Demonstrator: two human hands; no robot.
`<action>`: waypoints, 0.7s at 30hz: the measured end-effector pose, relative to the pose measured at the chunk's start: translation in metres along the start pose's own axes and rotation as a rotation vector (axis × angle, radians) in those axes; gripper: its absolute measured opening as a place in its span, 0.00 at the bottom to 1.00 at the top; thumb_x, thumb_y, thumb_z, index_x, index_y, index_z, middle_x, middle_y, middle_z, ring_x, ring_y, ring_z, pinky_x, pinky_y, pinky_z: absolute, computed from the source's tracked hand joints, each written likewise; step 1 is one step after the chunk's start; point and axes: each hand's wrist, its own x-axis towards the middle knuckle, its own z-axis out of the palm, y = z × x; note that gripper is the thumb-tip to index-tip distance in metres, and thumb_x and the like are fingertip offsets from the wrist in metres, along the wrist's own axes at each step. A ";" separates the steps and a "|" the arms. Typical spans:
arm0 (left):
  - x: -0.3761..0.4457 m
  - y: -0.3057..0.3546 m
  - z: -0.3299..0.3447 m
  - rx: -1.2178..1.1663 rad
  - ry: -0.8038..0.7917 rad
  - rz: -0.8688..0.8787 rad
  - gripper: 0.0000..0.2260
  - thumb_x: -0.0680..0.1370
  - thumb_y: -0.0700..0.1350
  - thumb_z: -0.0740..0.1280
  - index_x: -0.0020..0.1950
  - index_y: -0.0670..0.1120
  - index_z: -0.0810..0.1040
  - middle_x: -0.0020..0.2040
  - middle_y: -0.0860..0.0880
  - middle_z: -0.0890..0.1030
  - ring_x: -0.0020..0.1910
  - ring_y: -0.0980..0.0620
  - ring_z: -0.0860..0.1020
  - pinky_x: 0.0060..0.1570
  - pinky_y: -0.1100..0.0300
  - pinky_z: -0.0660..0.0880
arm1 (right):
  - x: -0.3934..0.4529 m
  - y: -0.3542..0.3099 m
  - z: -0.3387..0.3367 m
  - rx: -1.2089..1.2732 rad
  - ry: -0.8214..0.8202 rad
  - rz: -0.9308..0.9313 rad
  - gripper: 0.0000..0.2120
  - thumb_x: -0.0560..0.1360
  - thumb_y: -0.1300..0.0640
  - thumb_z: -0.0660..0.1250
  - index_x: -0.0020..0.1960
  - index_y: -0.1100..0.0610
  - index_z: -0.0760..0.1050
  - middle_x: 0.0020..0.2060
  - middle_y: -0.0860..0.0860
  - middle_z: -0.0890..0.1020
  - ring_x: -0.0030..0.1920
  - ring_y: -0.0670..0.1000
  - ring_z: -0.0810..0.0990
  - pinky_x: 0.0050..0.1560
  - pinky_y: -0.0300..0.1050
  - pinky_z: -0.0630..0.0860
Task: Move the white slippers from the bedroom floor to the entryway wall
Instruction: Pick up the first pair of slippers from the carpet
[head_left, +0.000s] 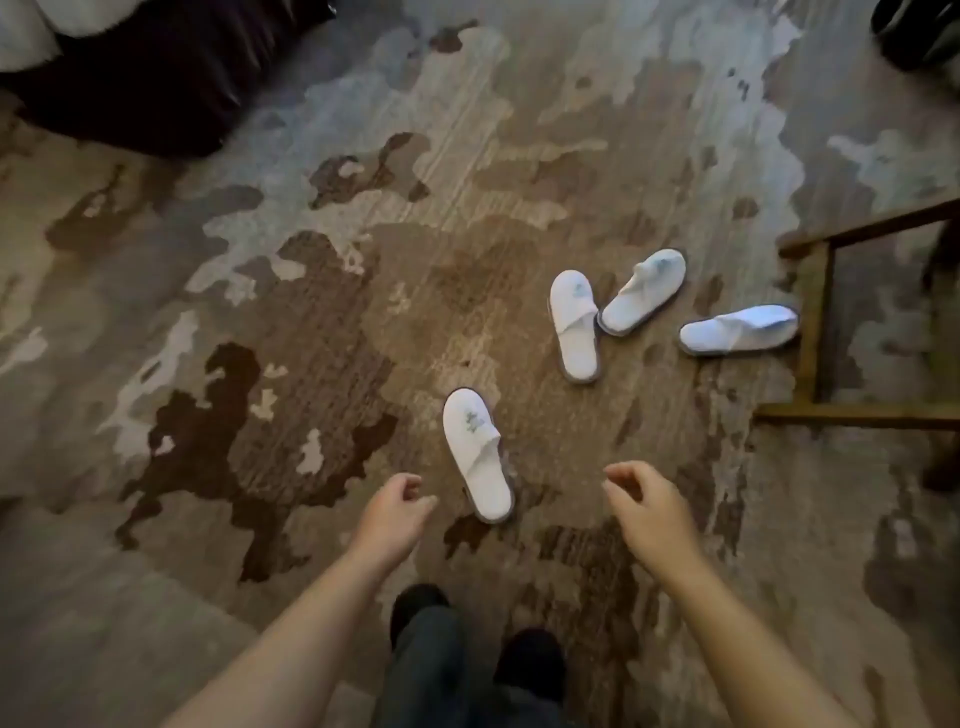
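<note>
Several white slippers lie scattered on a patterned brown and grey carpet (311, 260). The nearest slipper (478, 454) lies just ahead of my hands, toe pointing away. Further off, a second slipper (574, 325) touches a third slipper (643, 291) at the heel. Another slipper (737, 330) lies sideways by a wooden frame. My left hand (397, 506) hovers just left of the nearest slipper, fingers loosely curled, holding nothing. My right hand (647, 499) hovers to its right, also loosely curled and empty. Neither hand touches a slipper.
A wooden furniture frame (815, 322) stands at the right. A dark bed skirt (145, 78) with white bedding fills the top left corner. A dark object (914, 31) sits at the top right. My dark shoes (530, 660) and trouser legs show at the bottom.
</note>
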 end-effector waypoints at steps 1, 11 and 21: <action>0.025 -0.006 0.018 -0.013 0.005 -0.004 0.19 0.75 0.45 0.63 0.65 0.42 0.68 0.65 0.42 0.72 0.61 0.45 0.72 0.56 0.54 0.70 | 0.020 0.016 0.015 -0.002 -0.018 -0.013 0.08 0.74 0.60 0.61 0.53 0.59 0.74 0.43 0.49 0.75 0.44 0.46 0.72 0.35 0.26 0.65; 0.294 -0.106 0.174 -0.207 0.102 -0.101 0.28 0.72 0.47 0.67 0.68 0.40 0.61 0.67 0.40 0.68 0.65 0.42 0.69 0.57 0.54 0.68 | 0.217 0.222 0.175 0.067 0.038 -0.007 0.08 0.74 0.62 0.62 0.53 0.57 0.72 0.39 0.44 0.74 0.40 0.42 0.72 0.37 0.32 0.66; 0.356 -0.095 0.205 -0.236 0.214 -0.097 0.20 0.67 0.46 0.73 0.53 0.39 0.71 0.55 0.40 0.77 0.52 0.40 0.76 0.53 0.46 0.75 | 0.266 0.248 0.189 0.046 -0.009 0.012 0.11 0.74 0.60 0.61 0.57 0.57 0.72 0.46 0.48 0.75 0.49 0.47 0.73 0.47 0.39 0.69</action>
